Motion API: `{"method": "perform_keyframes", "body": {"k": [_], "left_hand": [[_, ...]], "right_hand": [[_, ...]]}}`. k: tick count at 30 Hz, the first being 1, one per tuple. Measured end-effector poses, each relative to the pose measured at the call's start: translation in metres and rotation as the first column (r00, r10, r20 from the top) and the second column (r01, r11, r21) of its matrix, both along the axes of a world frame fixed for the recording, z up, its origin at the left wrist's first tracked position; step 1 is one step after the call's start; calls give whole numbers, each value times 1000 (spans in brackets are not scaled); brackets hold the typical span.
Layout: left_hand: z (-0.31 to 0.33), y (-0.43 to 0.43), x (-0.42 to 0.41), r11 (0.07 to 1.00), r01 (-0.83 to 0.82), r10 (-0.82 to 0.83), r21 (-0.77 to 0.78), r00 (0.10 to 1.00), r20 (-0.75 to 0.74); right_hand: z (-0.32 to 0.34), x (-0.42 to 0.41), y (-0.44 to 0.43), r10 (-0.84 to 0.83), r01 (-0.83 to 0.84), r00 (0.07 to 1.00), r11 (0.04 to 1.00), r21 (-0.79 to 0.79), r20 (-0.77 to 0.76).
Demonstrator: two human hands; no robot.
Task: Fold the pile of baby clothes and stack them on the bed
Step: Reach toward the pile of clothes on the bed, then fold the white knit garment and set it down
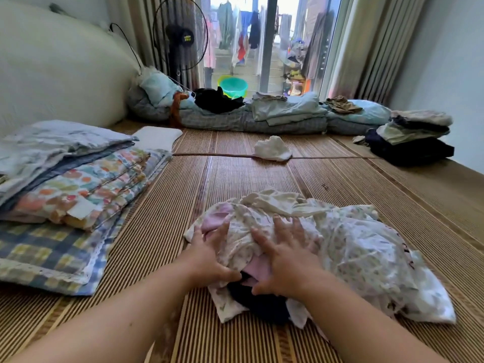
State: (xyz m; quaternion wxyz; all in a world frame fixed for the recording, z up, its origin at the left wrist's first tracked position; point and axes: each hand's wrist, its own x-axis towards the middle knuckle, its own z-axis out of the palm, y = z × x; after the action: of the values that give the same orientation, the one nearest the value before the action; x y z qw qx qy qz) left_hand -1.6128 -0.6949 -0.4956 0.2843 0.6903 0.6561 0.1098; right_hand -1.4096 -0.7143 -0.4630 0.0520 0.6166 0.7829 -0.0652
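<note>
One wide-angle view is taken from the head, tilted forward and down, close over the bed (262, 176); the window (235, 48) is faced at 12 o'clock.

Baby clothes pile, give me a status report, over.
Left hand and right hand flat on baby clothes pile. Pile unfolded. White garment lies apart ahead; no obstruction.

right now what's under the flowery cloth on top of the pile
A pink garment and a dark garment peek out beneath the flowery cloth at its near edge. Whatever else lies under it is covered.
</note>
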Motion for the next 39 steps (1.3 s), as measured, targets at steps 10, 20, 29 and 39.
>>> {"method": "perform_keyframes", "body": {"k": [10, 20, 29, 39], "left_hand": [[-41, 37, 61, 989, 125, -130, 81, 989, 66], [-38, 23, 206, 966, 242, -240, 88, 970, -33], [-31, 6, 244, 967, 254, -251, 26, 964, -93], [-16, -2, 185, 934, 324, -336, 153, 940, 56]], "right_hand": [[-37, 41, 32, -137, 142, 989, 985, -100, 59], [-44, 171, 8, -357, 360, 932, 932, -53, 58], [-36, 200, -11, -358, 359, 933, 933, -36, 27], [19, 172, 47, -317, 548, 728, 801, 240, -608]]}}
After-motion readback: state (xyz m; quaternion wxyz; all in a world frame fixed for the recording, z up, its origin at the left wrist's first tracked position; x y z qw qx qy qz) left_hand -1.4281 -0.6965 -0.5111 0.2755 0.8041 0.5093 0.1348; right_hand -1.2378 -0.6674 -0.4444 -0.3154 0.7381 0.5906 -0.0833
